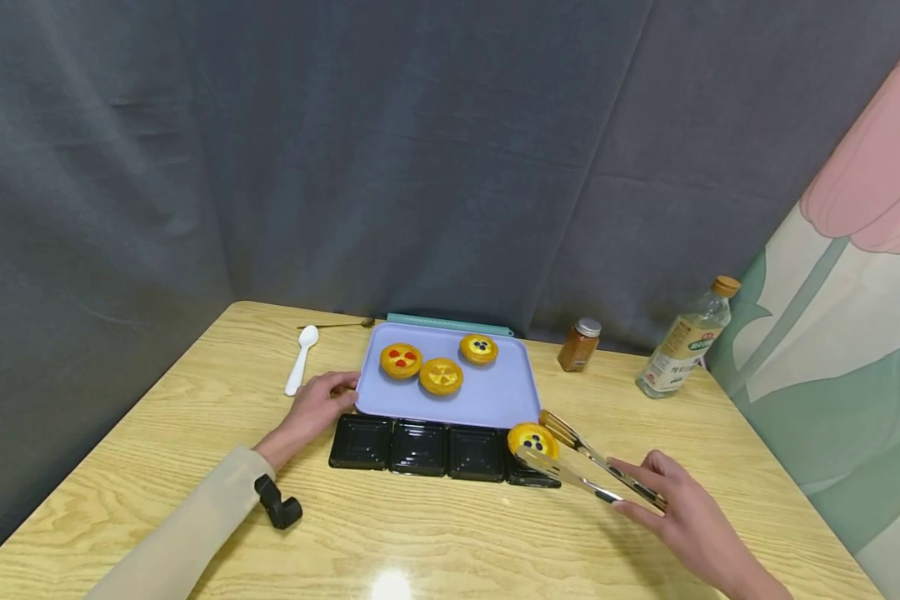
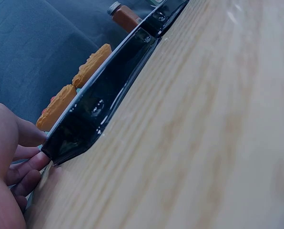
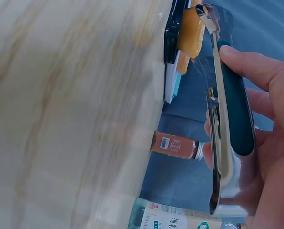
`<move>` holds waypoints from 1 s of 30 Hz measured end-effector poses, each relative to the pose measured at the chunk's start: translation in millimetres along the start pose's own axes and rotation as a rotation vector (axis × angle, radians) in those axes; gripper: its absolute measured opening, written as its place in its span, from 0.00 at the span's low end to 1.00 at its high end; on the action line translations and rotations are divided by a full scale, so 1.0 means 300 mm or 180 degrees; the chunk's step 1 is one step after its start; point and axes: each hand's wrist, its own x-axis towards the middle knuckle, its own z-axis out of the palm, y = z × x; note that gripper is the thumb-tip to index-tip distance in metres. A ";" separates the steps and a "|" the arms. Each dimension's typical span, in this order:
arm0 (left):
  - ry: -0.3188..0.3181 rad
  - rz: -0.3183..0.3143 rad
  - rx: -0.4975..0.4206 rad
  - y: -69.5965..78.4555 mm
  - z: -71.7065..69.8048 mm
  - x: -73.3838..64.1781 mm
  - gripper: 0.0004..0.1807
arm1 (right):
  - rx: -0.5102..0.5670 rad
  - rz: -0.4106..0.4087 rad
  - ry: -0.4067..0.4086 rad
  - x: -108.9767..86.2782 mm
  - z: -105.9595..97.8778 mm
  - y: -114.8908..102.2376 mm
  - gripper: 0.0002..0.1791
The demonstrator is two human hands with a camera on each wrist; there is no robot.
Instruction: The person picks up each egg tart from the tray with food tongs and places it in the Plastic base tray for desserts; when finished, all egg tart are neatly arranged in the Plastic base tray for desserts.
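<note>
My right hand [image 1: 690, 521] grips metal tongs [image 3: 235, 105] with dark green grip panels. The tong tips lie on either side of an egg tart with blueberries [image 1: 532, 439], at the rightmost compartment of a row of black plastic trays [image 1: 418, 446]; whether the tart rests there, I cannot tell. With its fingertips my left hand [image 1: 322, 408] holds the left edge of a lavender tray [image 1: 495, 402], near the black row's corner. On that tray sit a tart with red fruit [image 1: 401, 360], one with yellow pieces [image 1: 441, 377] and another blueberry tart [image 1: 479, 348].
A white spoon [image 1: 301, 360] lies left of the lavender tray, and a thin dark utensil [image 1: 337, 324] lies behind it. Along the back edge is a teal strip [image 1: 450, 323]. To the right stand a brown spice jar [image 1: 579, 345] and a labelled glass bottle [image 1: 686, 342].
</note>
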 end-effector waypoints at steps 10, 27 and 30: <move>-0.0011 -0.0012 -0.0019 0.003 0.002 -0.001 0.22 | -0.0036 0.0026 -0.0018 -0.007 0.012 0.009 0.27; -0.0013 -0.0033 -0.0007 0.007 -0.002 -0.001 0.22 | 0.0137 0.0190 -0.0186 -0.002 0.005 0.008 0.31; -0.0013 -0.0056 -0.0006 0.008 -0.003 0.000 0.22 | 0.0113 0.0118 -0.0124 0.000 0.004 0.006 0.31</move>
